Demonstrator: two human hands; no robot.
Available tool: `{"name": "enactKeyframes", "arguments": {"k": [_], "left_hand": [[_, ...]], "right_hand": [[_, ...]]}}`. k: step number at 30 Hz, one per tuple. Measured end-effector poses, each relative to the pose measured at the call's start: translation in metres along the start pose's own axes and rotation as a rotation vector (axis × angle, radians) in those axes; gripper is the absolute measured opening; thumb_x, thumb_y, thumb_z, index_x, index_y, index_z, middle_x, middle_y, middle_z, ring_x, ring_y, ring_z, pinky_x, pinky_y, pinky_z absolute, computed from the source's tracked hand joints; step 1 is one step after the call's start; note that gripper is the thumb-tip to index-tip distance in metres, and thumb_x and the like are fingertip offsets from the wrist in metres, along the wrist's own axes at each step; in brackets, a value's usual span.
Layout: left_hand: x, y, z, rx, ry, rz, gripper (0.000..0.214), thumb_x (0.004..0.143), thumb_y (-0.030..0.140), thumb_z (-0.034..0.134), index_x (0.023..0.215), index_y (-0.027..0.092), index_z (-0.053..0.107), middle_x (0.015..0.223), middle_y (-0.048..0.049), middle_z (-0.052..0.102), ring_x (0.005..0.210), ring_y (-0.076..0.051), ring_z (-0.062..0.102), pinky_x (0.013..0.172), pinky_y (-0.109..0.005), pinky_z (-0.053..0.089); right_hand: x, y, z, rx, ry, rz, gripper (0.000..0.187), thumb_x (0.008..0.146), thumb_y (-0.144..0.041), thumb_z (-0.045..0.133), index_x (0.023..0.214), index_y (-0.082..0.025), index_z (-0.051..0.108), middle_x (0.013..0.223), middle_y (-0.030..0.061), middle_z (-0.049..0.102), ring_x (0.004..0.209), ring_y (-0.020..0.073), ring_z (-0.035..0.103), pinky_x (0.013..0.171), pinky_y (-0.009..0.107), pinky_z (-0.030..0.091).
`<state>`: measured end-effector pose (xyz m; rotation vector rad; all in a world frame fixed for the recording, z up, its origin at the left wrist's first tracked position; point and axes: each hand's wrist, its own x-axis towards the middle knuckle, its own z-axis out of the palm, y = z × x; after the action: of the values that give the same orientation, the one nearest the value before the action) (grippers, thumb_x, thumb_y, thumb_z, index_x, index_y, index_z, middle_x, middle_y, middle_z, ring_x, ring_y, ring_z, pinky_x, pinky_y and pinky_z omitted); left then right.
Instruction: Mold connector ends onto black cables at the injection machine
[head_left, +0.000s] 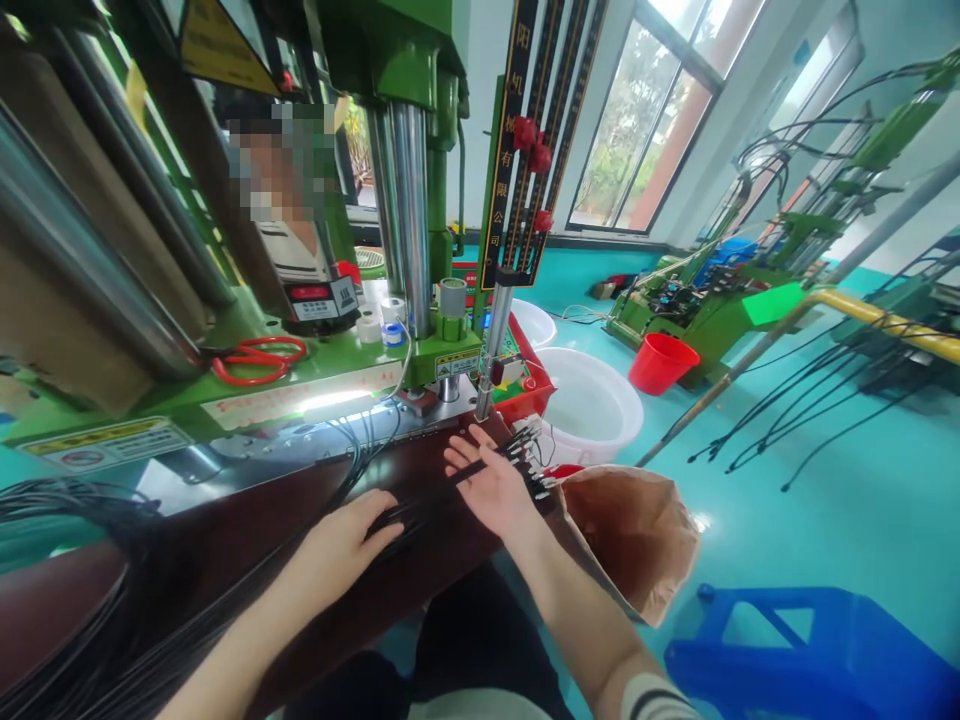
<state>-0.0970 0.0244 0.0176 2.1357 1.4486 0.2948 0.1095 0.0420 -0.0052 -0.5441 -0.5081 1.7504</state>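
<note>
A bundle of black cables (442, 490) lies across the dark brown worktable (247, 530), its connector ends (529, 445) fanned out at the right edge. My left hand (345, 540) rests flat on the cables with fingers stretched out. My right hand (491, 485) lies open, palm up, under and against the cables near the connector ends. More black cables (90, 560) trail off to the left.
A green moulding press (405, 200) stands behind the table, with red scissors (259, 360) on its base. A brown paper bag (637, 535) hangs at the table's right. White tubs (592, 405), a red bucket (660, 362) and a blue stool (810, 650) stand on the teal floor.
</note>
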Motion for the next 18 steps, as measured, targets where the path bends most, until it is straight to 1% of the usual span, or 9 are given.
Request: {"name": "enactKeyframes", "arguments": {"k": [2,4,6,9,13,14,16,17,18], "left_hand": [[0.002,0.001,0.008,0.159,0.001,-0.062,0.025,0.080,0.032,0.041,0.098,0.020,0.054,0.106,-0.0062,0.058,0.092,-0.020,0.058,0.076,-0.029,0.042],[0.004,0.002,0.014,0.248,-0.052,-0.094,0.023,0.081,0.030,0.040,0.094,0.019,0.056,0.101,-0.0070,0.061,0.092,-0.021,0.059,0.075,-0.030,0.043],[0.006,0.002,0.015,0.277,-0.078,-0.082,0.023,0.083,0.029,0.037,0.087,0.020,0.057,0.094,-0.0065,0.063,0.092,-0.022,0.060,0.077,-0.030,0.042],[0.009,0.000,0.012,0.289,-0.046,-0.055,0.025,0.085,0.030,0.033,0.086,0.022,0.057,0.094,-0.0048,0.064,0.091,-0.021,0.061,0.074,-0.029,0.043],[0.004,-0.006,0.009,0.342,0.014,-0.110,0.030,0.086,0.031,0.027,0.098,0.023,0.054,0.095,-0.0056,0.067,0.085,-0.024,0.063,0.066,-0.030,0.043],[0.001,-0.008,0.010,0.360,0.045,-0.122,0.032,0.086,0.029,0.026,0.102,0.023,0.053,0.099,-0.0068,0.066,0.084,-0.024,0.063,0.065,-0.030,0.044],[-0.008,-0.010,0.012,0.379,0.116,-0.103,0.033,0.085,0.025,0.027,0.106,0.021,0.052,0.108,-0.0089,0.064,0.085,-0.025,0.063,0.066,-0.031,0.044],[-0.013,-0.009,0.013,0.375,0.141,-0.078,0.033,0.084,0.023,0.029,0.106,0.021,0.053,0.111,-0.0093,0.063,0.087,-0.024,0.063,0.067,-0.031,0.044],[-0.017,-0.006,0.014,0.366,0.146,-0.051,0.033,0.083,0.022,0.030,0.105,0.021,0.054,0.111,-0.0095,0.063,0.088,-0.023,0.063,0.068,-0.030,0.044]], "right_hand": [[0.006,-0.008,0.002,-0.034,0.024,-0.036,0.023,0.077,-0.028,0.059,0.099,-0.019,0.059,0.092,0.0055,0.068,0.089,0.0178,0.062,0.086,0.034,0.043],[0.006,-0.013,0.002,-0.104,0.022,-0.042,0.021,0.078,-0.030,0.058,0.093,-0.016,0.062,0.083,0.0068,0.069,0.082,0.0189,0.064,0.084,0.036,0.044],[0.003,-0.014,0.003,-0.149,0.022,-0.053,0.021,0.077,-0.031,0.059,0.090,-0.015,0.063,0.080,0.0073,0.070,0.080,0.0197,0.064,0.083,0.038,0.044],[-0.001,-0.014,0.003,-0.171,0.033,-0.059,0.020,0.076,-0.032,0.060,0.086,-0.015,0.064,0.077,0.0068,0.070,0.078,0.0201,0.065,0.081,0.038,0.045],[-0.003,-0.013,0.004,-0.196,0.037,-0.069,0.020,0.074,-0.032,0.062,0.080,-0.013,0.063,0.076,0.0082,0.070,0.077,0.0207,0.065,0.073,0.034,0.047],[-0.004,-0.012,0.004,-0.219,0.050,-0.052,0.022,0.075,-0.034,0.061,0.077,-0.012,0.063,0.073,0.0091,0.069,0.073,0.0210,0.065,0.069,0.034,0.048],[-0.006,-0.010,0.004,-0.294,0.069,0.045,0.034,0.077,-0.043,0.056,0.070,-0.010,0.061,0.064,0.0113,0.068,0.063,0.0219,0.065,0.063,0.034,0.048],[-0.007,-0.010,0.005,-0.333,0.054,0.110,0.039,0.078,-0.047,0.053,0.070,-0.009,0.061,0.062,0.0121,0.067,0.060,0.0222,0.065,0.061,0.035,0.048],[-0.008,-0.010,0.005,-0.355,0.019,0.160,0.042,0.078,-0.049,0.052,0.073,-0.009,0.061,0.063,0.0126,0.067,0.060,0.0227,0.065,0.062,0.036,0.048]]}}
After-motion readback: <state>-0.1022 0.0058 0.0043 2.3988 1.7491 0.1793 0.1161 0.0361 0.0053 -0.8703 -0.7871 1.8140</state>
